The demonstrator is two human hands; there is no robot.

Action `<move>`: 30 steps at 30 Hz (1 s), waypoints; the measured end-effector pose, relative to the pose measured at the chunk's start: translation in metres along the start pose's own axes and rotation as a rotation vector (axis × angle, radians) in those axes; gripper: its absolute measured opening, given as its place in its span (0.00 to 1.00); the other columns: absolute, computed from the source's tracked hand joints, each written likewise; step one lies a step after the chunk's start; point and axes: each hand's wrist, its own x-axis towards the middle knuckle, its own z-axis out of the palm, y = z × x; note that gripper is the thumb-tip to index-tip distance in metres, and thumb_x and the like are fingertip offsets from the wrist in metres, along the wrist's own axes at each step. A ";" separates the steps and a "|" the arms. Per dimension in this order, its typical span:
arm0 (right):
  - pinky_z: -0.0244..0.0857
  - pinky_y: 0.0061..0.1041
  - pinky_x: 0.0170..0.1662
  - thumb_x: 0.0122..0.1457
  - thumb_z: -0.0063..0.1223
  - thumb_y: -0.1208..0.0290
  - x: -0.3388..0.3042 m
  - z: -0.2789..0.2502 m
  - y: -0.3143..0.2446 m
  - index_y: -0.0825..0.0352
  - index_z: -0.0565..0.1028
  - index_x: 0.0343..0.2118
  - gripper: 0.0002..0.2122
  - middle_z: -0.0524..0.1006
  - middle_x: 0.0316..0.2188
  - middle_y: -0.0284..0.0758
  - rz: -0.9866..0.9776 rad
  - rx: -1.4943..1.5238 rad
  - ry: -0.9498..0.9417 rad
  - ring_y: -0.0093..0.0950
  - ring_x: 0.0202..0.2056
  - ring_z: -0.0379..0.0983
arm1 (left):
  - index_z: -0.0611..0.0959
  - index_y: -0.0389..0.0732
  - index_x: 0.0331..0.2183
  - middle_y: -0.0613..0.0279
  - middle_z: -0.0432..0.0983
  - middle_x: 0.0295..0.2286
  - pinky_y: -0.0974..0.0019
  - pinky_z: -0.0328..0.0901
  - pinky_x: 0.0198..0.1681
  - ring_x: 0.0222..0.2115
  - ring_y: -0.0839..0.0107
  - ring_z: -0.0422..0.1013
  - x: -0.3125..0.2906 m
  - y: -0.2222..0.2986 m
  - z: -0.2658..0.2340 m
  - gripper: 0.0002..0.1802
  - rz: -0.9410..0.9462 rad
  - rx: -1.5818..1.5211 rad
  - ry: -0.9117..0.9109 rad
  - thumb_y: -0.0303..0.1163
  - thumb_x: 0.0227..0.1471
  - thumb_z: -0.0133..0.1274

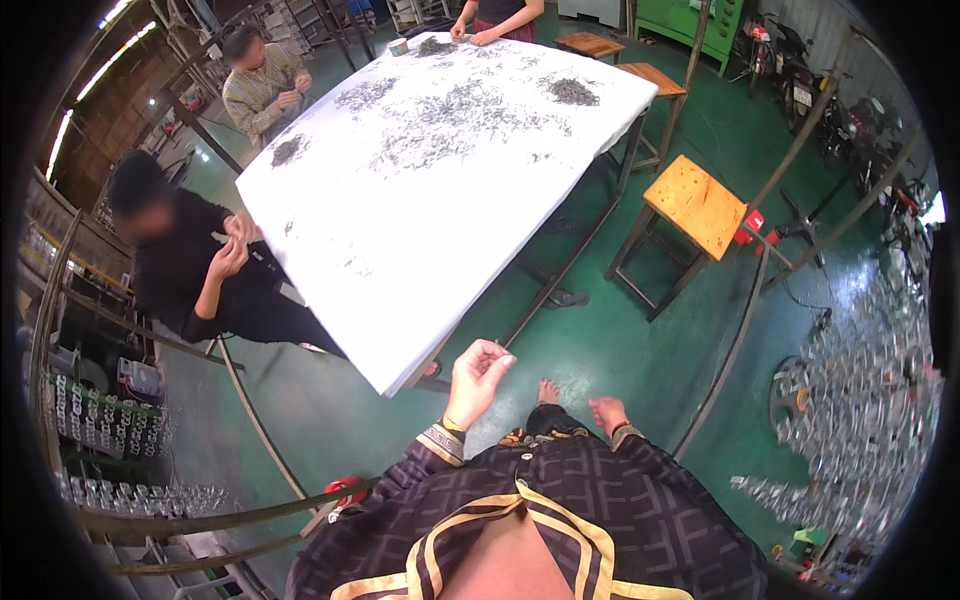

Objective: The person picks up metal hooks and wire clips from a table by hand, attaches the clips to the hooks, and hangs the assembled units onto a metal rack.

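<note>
Some small, thin dark bits (575, 93) heaped on big white four-sided desk (440, 250); many more lie loose, not yet heaped; left hand (478, 382) pinched narrow near desk corner; right hand (608, 413) half curled; cannot tell if either holds anything.

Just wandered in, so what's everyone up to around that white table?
Small dark pieces lie scattered and heaped across the white-topped table. The wearer's left hand is beside its near corner, thumb and fingertips together; I can't tell whether it holds anything. The right hand is away from the table, fingers curled. Two co-workers along the left side have their hands raised; a third person's hands are at the far edge.
</note>
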 end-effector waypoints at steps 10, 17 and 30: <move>0.66 0.19 0.31 0.56 0.57 0.70 0.044 0.003 -0.273 0.67 0.75 0.40 0.11 0.76 0.30 0.30 -0.311 0.105 -0.068 0.20 0.30 0.73 | 0.74 0.37 0.29 0.68 0.74 0.25 0.76 0.64 0.30 0.25 0.82 0.68 0.176 -0.034 -0.013 0.04 -0.022 0.146 0.327 0.23 0.52 0.54; 0.68 0.20 0.37 0.54 0.57 0.74 0.107 -0.016 -0.449 0.69 0.76 0.39 0.10 0.78 0.30 0.32 -0.813 0.046 0.209 0.21 0.30 0.73 | 0.75 0.33 0.31 0.62 0.74 0.24 0.71 0.65 0.32 0.26 0.75 0.69 0.280 -0.064 0.005 0.05 0.124 0.446 0.500 0.24 0.52 0.53; 0.51 0.41 0.57 0.53 0.56 0.63 0.225 0.016 -0.711 0.63 0.70 0.51 0.22 0.67 0.53 0.41 -1.517 -0.940 0.320 0.41 0.55 0.60 | 0.75 0.35 0.30 0.49 0.74 0.30 0.64 0.67 0.36 0.30 0.57 0.72 0.318 -0.057 0.033 0.05 0.106 0.871 0.570 0.18 0.48 0.53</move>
